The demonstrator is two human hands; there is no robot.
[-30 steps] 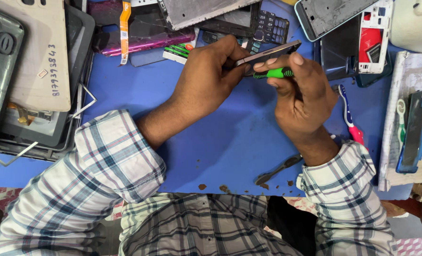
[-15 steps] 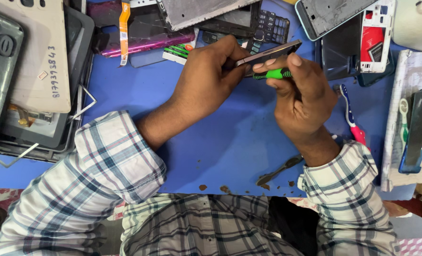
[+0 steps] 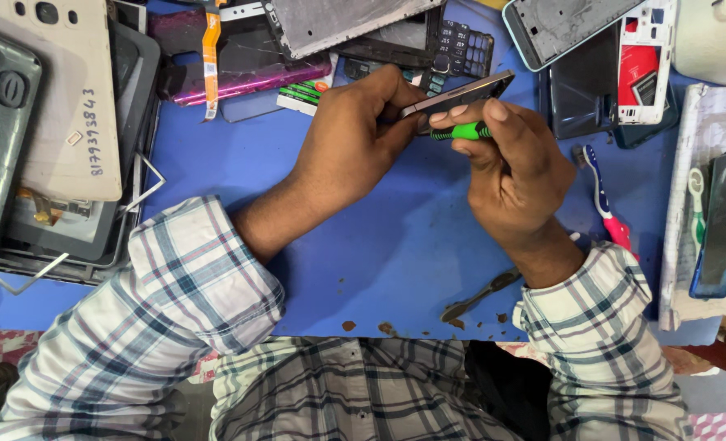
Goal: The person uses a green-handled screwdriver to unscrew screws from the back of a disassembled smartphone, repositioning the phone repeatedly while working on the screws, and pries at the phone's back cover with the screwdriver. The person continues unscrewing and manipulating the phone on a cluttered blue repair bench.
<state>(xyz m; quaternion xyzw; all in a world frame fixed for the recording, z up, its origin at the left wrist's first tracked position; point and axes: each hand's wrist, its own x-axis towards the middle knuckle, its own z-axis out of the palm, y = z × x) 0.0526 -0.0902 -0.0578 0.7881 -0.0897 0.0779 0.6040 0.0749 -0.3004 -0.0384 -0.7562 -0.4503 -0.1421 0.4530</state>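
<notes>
Your blue work mat (image 3: pixel 379 245), phone back covers (image 3: pixel 48 106) stacked at far left, red-handled toothbrush (image 3: pixel 603 204) at right, dark metal tool (image 3: pixel 481 296) near you, purple panel (image 3: pixel 248 77) at top.

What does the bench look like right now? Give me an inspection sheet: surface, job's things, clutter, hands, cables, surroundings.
Surface: blue mat, brown specks along its near edge.
Job's things: slim phone held edge-on above the mat; green-handled tool at its near edge.
Clutter: phone back covers, keypad frame, toothbrush, dark pry tool.
Hands: left hand grips the phone; right hand holds the green-handled tool between its fingers.
Cables: orange flex ribbon.
Surroundings: checked sleeves; patterned cloth at the lower corners.
</notes>
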